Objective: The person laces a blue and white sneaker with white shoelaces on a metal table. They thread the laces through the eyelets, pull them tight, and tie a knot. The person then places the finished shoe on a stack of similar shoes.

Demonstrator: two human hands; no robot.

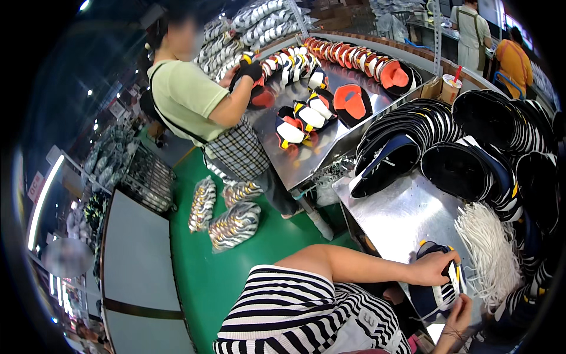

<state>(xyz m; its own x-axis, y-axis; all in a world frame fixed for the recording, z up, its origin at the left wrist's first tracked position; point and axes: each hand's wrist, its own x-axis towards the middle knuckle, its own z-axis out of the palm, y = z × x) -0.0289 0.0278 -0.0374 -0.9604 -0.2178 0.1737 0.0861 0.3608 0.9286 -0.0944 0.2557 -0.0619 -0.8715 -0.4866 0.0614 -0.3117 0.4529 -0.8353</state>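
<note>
at the lower right of the frame the left hand (433, 268) grasps the top of a navy shoe upper (436, 283) with white stripes, while the right hand (457, 315) closes on it from below; the piece sits at the near edge of the steel table (401, 218). i judge a tug could slip it off that edge toward the lap. just right, the bundle of white laces (492, 253) could snag fingers or be swept off. further up and right, stacked navy uppers (413, 135) crowd the table, leaving only a bare steel patch for moving.
</note>
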